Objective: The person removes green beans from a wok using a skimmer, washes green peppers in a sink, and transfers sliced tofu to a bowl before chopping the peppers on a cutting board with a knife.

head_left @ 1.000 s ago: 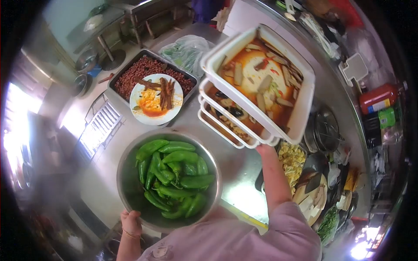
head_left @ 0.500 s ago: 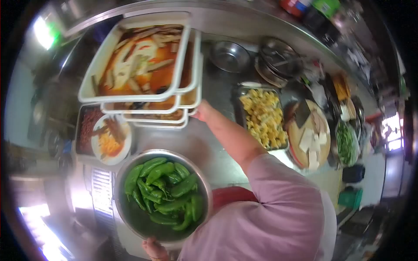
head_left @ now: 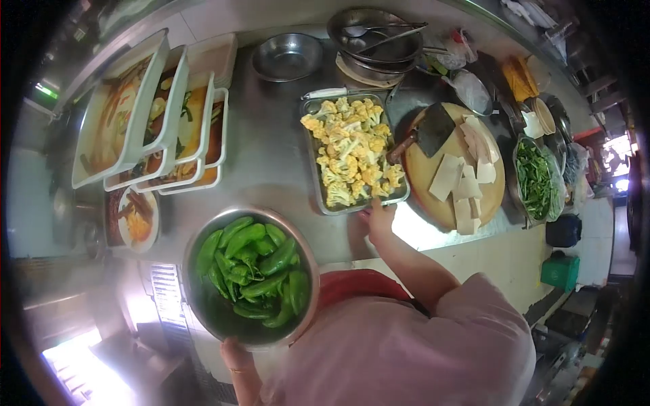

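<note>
A steel bowl (head_left: 313,271) of long green peppers (head_left: 247,267) is held at the near left, over the counter's edge. My left hand (head_left: 234,355) is closed on the bowl's near rim, its fingers partly hidden beneath. My right hand (head_left: 381,222) has its fingers at the front rim of a rectangular metal tray (head_left: 313,169), seemingly pinching it. Yellowish cauliflower florets (head_left: 352,152) fill that tray, which lies on the counter. Just right of it are a round cutting board (head_left: 433,193), a cleaver (head_left: 433,128) and pale flat slabs (head_left: 448,177).
Stacked white trays (head_left: 145,145) with food remnants stand at the left, beside a plate of food (head_left: 140,223). Along the back sit a metal basin (head_left: 287,57) and a pan (head_left: 379,40) with utensils. Leafy greens (head_left: 533,179) lie in a container at the right.
My right hand has left the white tray stack and moved right to the cauliflower tray. The view has turned rightward. My left hand stays at the pepper bowl.
</note>
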The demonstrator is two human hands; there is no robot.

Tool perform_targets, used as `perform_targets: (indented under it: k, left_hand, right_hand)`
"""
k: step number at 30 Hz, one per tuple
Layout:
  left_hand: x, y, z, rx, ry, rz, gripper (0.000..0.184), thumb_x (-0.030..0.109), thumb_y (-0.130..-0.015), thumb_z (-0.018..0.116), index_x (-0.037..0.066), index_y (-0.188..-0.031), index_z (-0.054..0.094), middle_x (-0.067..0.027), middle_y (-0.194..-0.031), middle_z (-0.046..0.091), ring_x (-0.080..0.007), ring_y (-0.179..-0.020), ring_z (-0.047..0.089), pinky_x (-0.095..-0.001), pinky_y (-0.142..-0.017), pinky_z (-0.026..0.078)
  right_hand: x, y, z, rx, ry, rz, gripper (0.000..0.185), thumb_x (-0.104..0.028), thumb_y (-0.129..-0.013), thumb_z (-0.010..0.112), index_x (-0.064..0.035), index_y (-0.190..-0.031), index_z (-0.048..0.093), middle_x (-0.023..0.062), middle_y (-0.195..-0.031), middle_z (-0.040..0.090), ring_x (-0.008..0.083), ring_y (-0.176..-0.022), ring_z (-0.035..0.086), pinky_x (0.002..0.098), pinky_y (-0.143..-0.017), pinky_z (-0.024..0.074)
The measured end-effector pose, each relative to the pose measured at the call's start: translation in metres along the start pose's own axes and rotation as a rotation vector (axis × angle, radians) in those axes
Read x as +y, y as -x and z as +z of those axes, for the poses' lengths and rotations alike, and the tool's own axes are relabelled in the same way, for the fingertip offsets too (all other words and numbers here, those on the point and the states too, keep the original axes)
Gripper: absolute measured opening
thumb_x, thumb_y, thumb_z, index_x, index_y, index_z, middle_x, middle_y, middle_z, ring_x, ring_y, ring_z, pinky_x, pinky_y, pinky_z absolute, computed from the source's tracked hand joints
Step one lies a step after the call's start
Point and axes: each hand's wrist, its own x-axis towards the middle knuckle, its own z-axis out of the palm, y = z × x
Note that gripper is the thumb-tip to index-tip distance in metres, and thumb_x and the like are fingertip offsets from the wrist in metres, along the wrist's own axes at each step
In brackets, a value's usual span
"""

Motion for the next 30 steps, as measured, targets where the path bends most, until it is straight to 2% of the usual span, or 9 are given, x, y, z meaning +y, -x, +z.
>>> perform_targets:
  k: [5,10,13,18,19,22,23,26,30]
  left_hand:
    - [-0.016,0.042,0.037,-0.072,0.261,0.043,0.025,0.006,-0.072,0.051,-0.002,-0.092,0.063,-0.0066,-0.089,0.063,-0.0204,-0.082,0.06,-0.0316,-0.076,0.047]
    - [-0.027,0.062,0.039,0.061,0.264,0.023,0.022,0.007,-0.074,0.052,0.0,-0.091,0.064,-0.0063,-0.083,0.063,-0.0213,-0.076,0.06,-0.0336,-0.071,0.047]
    - [-0.044,0.053,0.022,0.023,-0.084,0.17,0.02,0.007,-0.074,0.053,0.001,-0.09,0.064,-0.0099,-0.081,0.065,-0.0254,-0.074,0.06,-0.0364,-0.067,0.047]
    - [-0.021,0.045,0.067,-0.093,-0.274,0.112,0.049,0.01,-0.069,0.053,-0.002,-0.117,0.055,-0.0108,-0.112,0.061,-0.0285,-0.103,0.057,-0.0422,-0.092,0.046]
    - [-0.025,0.038,0.078,-0.104,-0.225,0.083,0.049,0.011,-0.07,0.053,-0.001,-0.117,0.055,-0.0104,-0.113,0.061,-0.0282,-0.104,0.057,-0.042,-0.093,0.045]
    - [-0.024,0.021,0.11,-0.157,-0.031,-0.003,0.048,0.013,-0.071,0.056,0.002,-0.117,0.055,-0.0097,-0.115,0.06,-0.0266,-0.107,0.055,-0.0418,-0.096,0.042]
    - [-0.028,0.013,0.12,-0.188,0.268,-0.106,0.049,0.014,-0.071,0.058,0.003,-0.118,0.054,-0.0093,-0.115,0.06,-0.0263,-0.108,0.054,-0.0423,-0.097,0.04]
    - [-0.013,0.013,0.155,-0.326,0.331,-0.091,0.049,0.015,-0.077,0.06,0.004,-0.124,0.05,-0.0089,-0.119,0.059,-0.0255,-0.106,0.055,-0.039,-0.094,0.042]
    - [-0.011,0.007,0.179,-0.407,0.396,-0.128,0.04,0.009,-0.087,0.053,0.002,-0.125,0.049,-0.0101,-0.121,0.057,-0.0247,-0.111,0.054,-0.0384,-0.097,0.042]
  right_hand:
    - [0.001,-0.025,0.007,0.048,0.055,-0.02,0.048,-0.01,-0.089,0.051,-0.0092,-0.126,0.021,0.0184,-0.111,0.049,0.0232,-0.073,0.06,0.0366,-0.052,0.0555]
    - [0.03,-0.087,0.023,0.016,0.21,-0.162,0.042,-0.011,-0.087,0.053,-0.0085,-0.122,0.03,0.0166,-0.104,0.053,0.0224,-0.071,0.059,0.0328,-0.047,0.0507]
    - [0.006,-0.103,0.052,0.039,0.215,-0.406,0.04,-0.012,-0.084,0.059,0.0038,-0.118,0.046,0.0217,-0.113,0.057,0.0317,-0.104,0.056,0.0396,-0.091,0.041]
    - [-0.034,-0.074,0.041,-0.108,-0.1,-0.008,0.022,-0.013,-0.086,0.059,-0.0009,-0.104,0.054,0.0077,-0.089,0.06,0.0187,-0.077,0.06,0.0312,-0.071,0.0488]
    - [-0.035,-0.064,0.022,-0.273,-0.04,-0.067,0.02,-0.012,-0.086,0.059,-0.0019,-0.102,0.054,0.005,-0.086,0.057,0.0133,-0.075,0.057,0.026,-0.068,0.0474]
    - [-0.023,-0.072,-0.011,-0.141,0.113,-0.633,0.022,-0.011,-0.083,0.062,-0.002,-0.102,0.054,0.0057,-0.088,0.057,0.0166,-0.077,0.058,0.0296,-0.072,0.0482]
    - [-0.027,-0.082,-0.014,-0.025,0.122,-0.687,0.023,-0.01,-0.081,0.063,-0.0013,-0.101,0.055,0.0066,-0.089,0.058,0.0187,-0.078,0.058,0.0313,-0.074,0.0481]
    - [-0.067,-0.102,0.003,0.127,0.237,-0.875,0.03,-0.009,-0.075,0.066,0.0013,-0.102,0.057,0.0114,-0.088,0.061,0.0244,-0.083,0.059,0.0356,-0.081,0.0466]
    - [-0.122,-0.098,0.024,0.142,0.498,-0.562,0.04,-0.014,-0.07,0.069,0.0022,-0.104,0.057,0.0151,-0.081,0.061,0.0277,-0.089,0.059,0.0382,-0.082,0.0462]
